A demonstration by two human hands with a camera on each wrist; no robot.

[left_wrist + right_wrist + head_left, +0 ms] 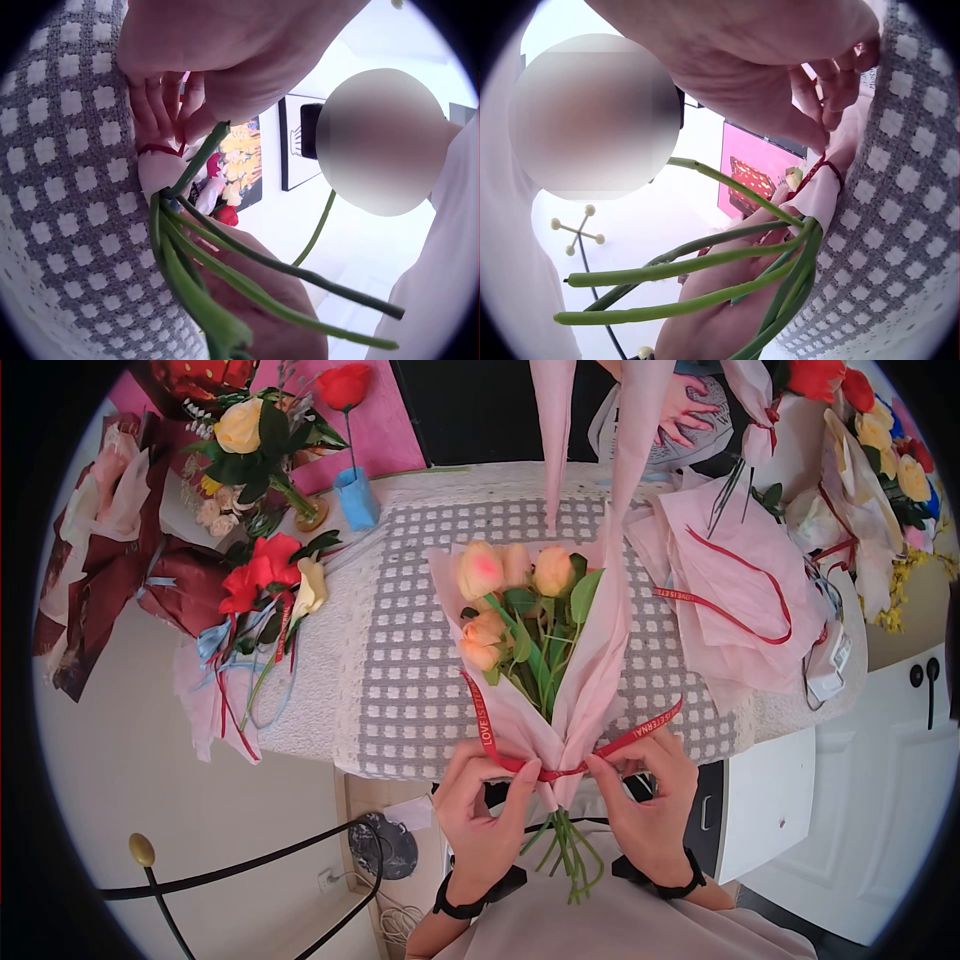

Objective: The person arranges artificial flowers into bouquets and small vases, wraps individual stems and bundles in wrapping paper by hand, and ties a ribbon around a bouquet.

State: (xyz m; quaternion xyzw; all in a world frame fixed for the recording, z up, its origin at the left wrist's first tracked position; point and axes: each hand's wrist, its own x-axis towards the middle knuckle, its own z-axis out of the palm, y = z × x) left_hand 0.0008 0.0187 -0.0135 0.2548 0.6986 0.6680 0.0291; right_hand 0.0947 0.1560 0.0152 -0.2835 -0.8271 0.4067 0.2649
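A bouquet of peach-coloured roses [483, 570] with green leaves lies on the checked cloth in pale pink wrapping paper [590, 695], blooms pointing away from me. Its bare green stems [570, 850] poke out below the gathered paper and fan out in both wrist views. Across the paper's neck runs a red printed ribbon [487, 725], its two ends sticking up on either side. My left hand [480, 800] pinches it left of the neck between thumb and fingers. On the other side my right hand [652, 800] pinches the ribbon likewise. In the right wrist view the ribbon [832, 166] circles the paper.
Red artificial flowers [262, 575] and a blue vase [356, 498] stand at the left. Pink paper sheets [730, 580] with a loose red ribbon [785, 615] lie at the right. Another person's hand [690, 410] shows at the far side. A black metal rail [250, 865] is lower left.
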